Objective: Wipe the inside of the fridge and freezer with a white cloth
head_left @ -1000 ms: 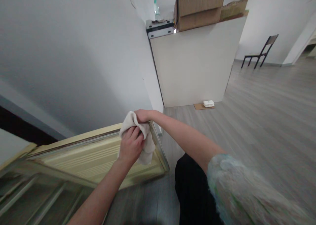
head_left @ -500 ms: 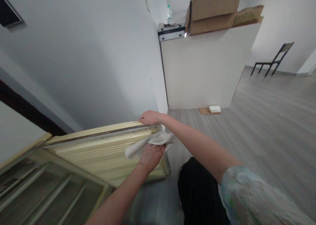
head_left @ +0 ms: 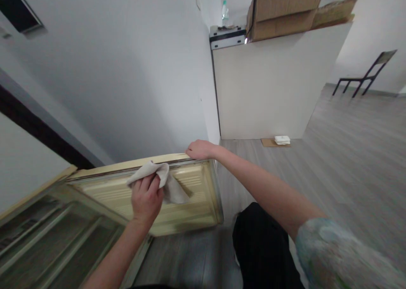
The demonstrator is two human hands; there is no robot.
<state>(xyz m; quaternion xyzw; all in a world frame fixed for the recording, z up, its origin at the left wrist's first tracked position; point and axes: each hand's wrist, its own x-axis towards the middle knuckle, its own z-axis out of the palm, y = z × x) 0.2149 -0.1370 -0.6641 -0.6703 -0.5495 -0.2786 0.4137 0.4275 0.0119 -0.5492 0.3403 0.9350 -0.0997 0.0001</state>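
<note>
A crumpled whitish cloth (head_left: 174, 189) is bunched in my left hand (head_left: 147, 196), whose fingers are closed on it. The cloth lies against the upper inner side of an open yellowed refrigerator door (head_left: 187, 213), along its grey seal, with one end hanging down. My right hand (head_left: 200, 150) grips the door's top edge near its free corner, fingers curled over it; the fingertips are partly hidden. Left of the door is the open refrigerator (head_left: 60, 234), its inside dim, with pale shelf bars.
A grey wall (head_left: 152, 69) rises behind the door. Further off, a white partition (head_left: 263, 86) carries a cardboard box (head_left: 288, 9), a silver case (head_left: 228, 39) and a bottle (head_left: 225, 14). A small white stack (head_left: 282, 140) lies on the floor (head_left: 342, 153). A chair (head_left: 364, 75) stands far right.
My left hand has moved the cloth leftward and up along the door, from near its free end towards the middle of the top seal. My right hand stays on the door's edge.
</note>
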